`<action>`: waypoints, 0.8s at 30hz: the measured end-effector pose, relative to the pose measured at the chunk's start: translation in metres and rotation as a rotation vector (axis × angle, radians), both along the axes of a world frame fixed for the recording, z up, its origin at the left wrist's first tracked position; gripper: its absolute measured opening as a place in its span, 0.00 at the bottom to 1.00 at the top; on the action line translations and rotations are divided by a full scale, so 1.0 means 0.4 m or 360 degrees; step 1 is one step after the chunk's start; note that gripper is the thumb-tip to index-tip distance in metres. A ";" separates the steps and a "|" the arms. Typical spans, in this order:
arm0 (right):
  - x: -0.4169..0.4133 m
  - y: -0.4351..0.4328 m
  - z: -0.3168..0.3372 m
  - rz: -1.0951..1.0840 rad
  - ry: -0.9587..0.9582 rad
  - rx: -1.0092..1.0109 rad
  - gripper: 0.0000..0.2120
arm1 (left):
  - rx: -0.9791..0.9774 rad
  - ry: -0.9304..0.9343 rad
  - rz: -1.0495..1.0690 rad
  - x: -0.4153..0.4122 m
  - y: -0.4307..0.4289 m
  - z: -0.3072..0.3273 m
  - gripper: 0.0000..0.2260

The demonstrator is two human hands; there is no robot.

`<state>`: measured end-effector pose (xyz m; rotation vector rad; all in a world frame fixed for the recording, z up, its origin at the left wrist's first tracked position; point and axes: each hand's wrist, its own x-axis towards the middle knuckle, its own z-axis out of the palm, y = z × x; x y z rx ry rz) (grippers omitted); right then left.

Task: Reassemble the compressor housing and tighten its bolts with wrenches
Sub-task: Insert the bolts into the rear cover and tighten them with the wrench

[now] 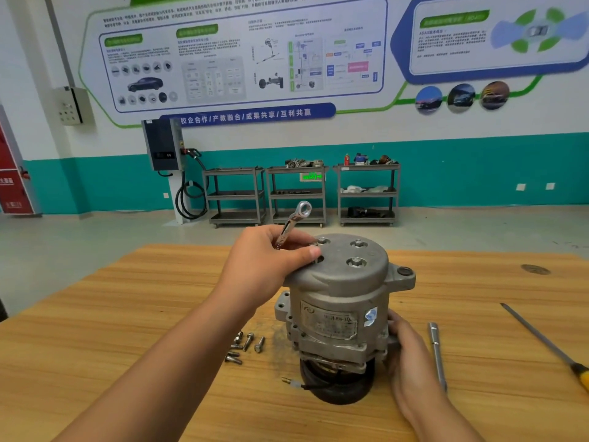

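A grey metal compressor [338, 301] stands upright on its black pulley in the middle of the wooden table [127, 314]. Three bolts [355, 261] sit in its round top cover. My left hand [267, 266] rests on the cover's left edge and grips a silver ring wrench [294, 220], whose ring end points up and away. My right hand [404, 352] holds the lower right side of the housing, its fingers partly hidden behind the body. Several loose bolts [243, 346] lie on the table left of the compressor's base.
A silver extension bar [437, 352] lies right of my right hand. A long screwdriver with a yellow handle [548, 342] lies near the table's right edge. A short wire with a brass tip [291, 382] sticks out by the pulley. Metal carts stand along the far wall.
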<state>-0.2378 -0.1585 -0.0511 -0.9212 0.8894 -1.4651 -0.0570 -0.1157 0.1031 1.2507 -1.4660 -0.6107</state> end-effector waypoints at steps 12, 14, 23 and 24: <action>0.005 0.018 0.015 -0.0003 -0.0006 -0.0049 0.20 | -0.0005 -0.0012 -0.0093 0.001 0.005 -0.004 0.07; 0.005 0.019 0.015 -0.0016 -0.0001 -0.0037 0.19 | 0.0007 0.0004 -0.0102 0.003 0.005 -0.005 0.08; 0.007 0.025 0.017 -0.0052 -0.0039 0.0038 0.18 | 0.0108 0.0083 -0.0174 0.003 0.014 -0.001 0.07; 0.007 0.026 0.019 -0.0046 -0.0042 0.0048 0.18 | 0.0098 0.0093 -0.0157 0.004 0.016 0.001 0.07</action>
